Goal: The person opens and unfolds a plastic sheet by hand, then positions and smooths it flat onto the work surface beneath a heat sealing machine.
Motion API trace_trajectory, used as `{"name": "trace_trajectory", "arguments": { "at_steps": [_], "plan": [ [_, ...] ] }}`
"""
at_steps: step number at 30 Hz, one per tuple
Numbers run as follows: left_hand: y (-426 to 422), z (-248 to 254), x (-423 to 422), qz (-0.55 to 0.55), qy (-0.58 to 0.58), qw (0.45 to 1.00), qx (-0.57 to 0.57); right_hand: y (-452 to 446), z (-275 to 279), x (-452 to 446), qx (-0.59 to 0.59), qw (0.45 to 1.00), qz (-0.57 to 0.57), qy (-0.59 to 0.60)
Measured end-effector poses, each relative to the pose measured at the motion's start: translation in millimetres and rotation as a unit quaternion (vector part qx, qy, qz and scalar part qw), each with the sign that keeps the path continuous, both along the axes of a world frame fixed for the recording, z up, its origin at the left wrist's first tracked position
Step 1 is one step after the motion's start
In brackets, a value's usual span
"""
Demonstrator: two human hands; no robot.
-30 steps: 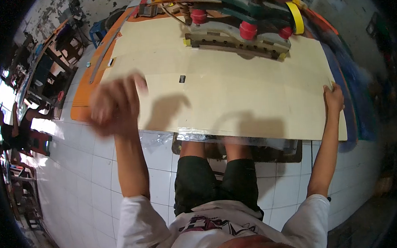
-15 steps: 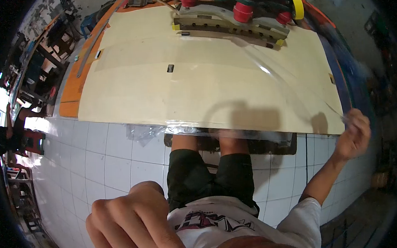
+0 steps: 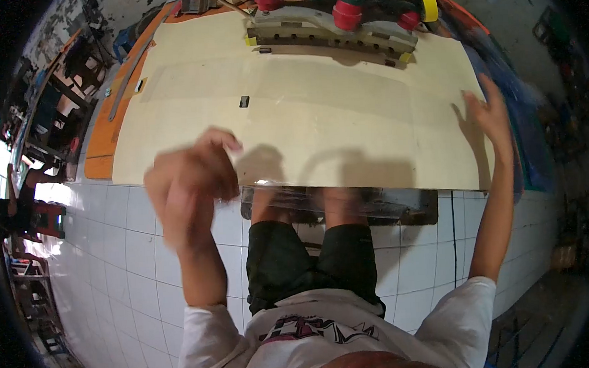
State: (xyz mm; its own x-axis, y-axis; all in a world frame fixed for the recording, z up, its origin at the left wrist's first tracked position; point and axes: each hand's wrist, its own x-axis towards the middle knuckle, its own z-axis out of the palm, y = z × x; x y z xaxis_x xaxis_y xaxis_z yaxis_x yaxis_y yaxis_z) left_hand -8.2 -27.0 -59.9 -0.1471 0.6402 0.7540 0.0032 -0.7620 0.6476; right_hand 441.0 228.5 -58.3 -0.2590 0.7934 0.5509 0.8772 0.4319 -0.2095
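Note:
Blurred by motion, my left hand [image 3: 193, 188] is over the front left part of a cream board [image 3: 344, 126], its fingers curled; what it holds, if anything, cannot be made out. My right hand [image 3: 492, 116] is at the board's right edge, fingers apart and nothing visible between them. A small black mark [image 3: 244, 102] shows on the board left of its middle. Clear plastic [image 3: 368, 204] hangs below the front edge. At the back stands a green and grey machine with red knobs [image 3: 347, 14] and a long metal bar [image 3: 331, 42].
An orange tabletop [image 3: 99, 156] shows beyond the board's left edge, with a metal ruler [image 3: 127, 83] on it. Blue material [image 3: 535, 131] lies along the right side. Another person's arm [image 3: 28, 177] is at the far left, near a red stool [image 3: 49, 218].
My left hand has gone from close to the camera up and forward to the board. My right hand has moved back along the right edge and opened. A shiny clear strip over the board no longer shows.

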Motion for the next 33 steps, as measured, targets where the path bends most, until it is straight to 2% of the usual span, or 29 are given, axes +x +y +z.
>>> {"name": "trace_trajectory", "arguments": {
  "at_steps": [1,2,4,5,6,8,9,11,14,16,17,19,22,23,24,25,26,28,29,30,32,33],
  "plan": [
    [12.5,3.1,-10.2,0.071,0.073,0.992,-0.073,11.6,-13.3,-9.1,-0.054,0.997,0.053,0.012],
    [24.9,13.1,-14.6,0.097,0.127,0.973,-0.167,13.7,-19.4,-22.2,-0.154,0.977,0.125,0.08],
    [70.6,14.0,-38.2,0.106,0.257,0.929,-0.245,13.6,-19.3,-46.3,-0.249,0.938,0.193,0.147],
    [92.1,16.3,-52.0,0.141,0.354,0.88,-0.284,13.4,-13.4,-56.1,-0.26,0.952,0.158,0.02],
    [111.0,13.9,-64.9,0.14,0.356,0.879,-0.283,14.6,-8.1,-63.5,-0.267,0.95,0.12,-0.107],
    [145.8,2.6,-88.7,0.164,0.477,0.82,-0.27,24.7,1.3,-71.8,-0.285,0.945,0.119,-0.11],
    [161.9,-2.6,-101.9,0.163,0.479,0.82,-0.269,29.3,4.8,-74.3,-0.319,0.929,0.123,-0.138],
    [181.5,-6.0,-118.6,0.094,0.586,0.705,-0.388,34.3,7.2,-76.6,-0.352,0.913,0.126,-0.165],
    [185.9,8.8,-123.1,0.045,0.591,0.695,-0.407,31.5,11.2,-83.5,-0.408,0.89,0.159,-0.128],
    [183.1,12.0,-120.7,0.089,0.601,0.699,-0.377,19.3,13.9,-87.6,-0.327,0.912,0.202,-0.145],
    [179.7,10.3,-118.5,0.128,0.606,0.703,-0.351,4.6,20.2,-89.7,-0.326,0.911,0.203,-0.147],
    [175.9,3.9,-113.8,0.16,0.592,0.711,-0.343,-34.0,39.7,-88.1,-0.119,0.956,0.259,-0.068],
    [160.5,3.9,-100.5,0.217,0.554,0.715,-0.366,-91.7,72.6,-90.3,0.04,0.964,0.25,-0.082],
    [152.0,4.6,-96.7,0.253,0.538,0.747,-0.299,-101.8,81.3,-86.3,0.089,0.961,0.243,-0.1],
    [142.5,5.5,-92.6,0.286,0.518,0.772,-0.231,-109.4,87.6,-80.9,0.091,0.961,0.241,-0.1],
    [132.7,12.3,-85.7,0.298,0.515,0.785,-0.174,-115.4,93.3,-73.8,0.072,0.965,0.248,-0.049],
    [129.5,17.0,-84.2,0.298,0.515,0.785,-0.171,-121.2,99.9,-67.2,0.053,0.965,0.255,0.003],
    [123.7,25.4,-82.7,0.164,0.484,0.859,0.005,-130.0,112.6,-55.4,0.039,0.966,0.254,0.01],
    [121.1,32.7,-82.1,0.049,0.436,0.899,-0.008,-132.3,116.2,-48.4,-0.007,0.962,0.263,0.073],
    [115.0,40.5,-82.7,0.05,0.436,0.899,-0.003,-134.1,119.4,-43.0,-0.051,0.952,0.27,0.135],
    [92.6,55.0,-79.8,-0.022,0.375,0.917,-0.137,-134.5,122.8,-34.1,-0.059,0.943,0.281,0.167],
    [81.7,59.1,-73.2,-0.061,0.289,0.938,-0.182,-134.6,125.4,-27.2,-0.109,0.933,0.286,0.192]
  ]
}}
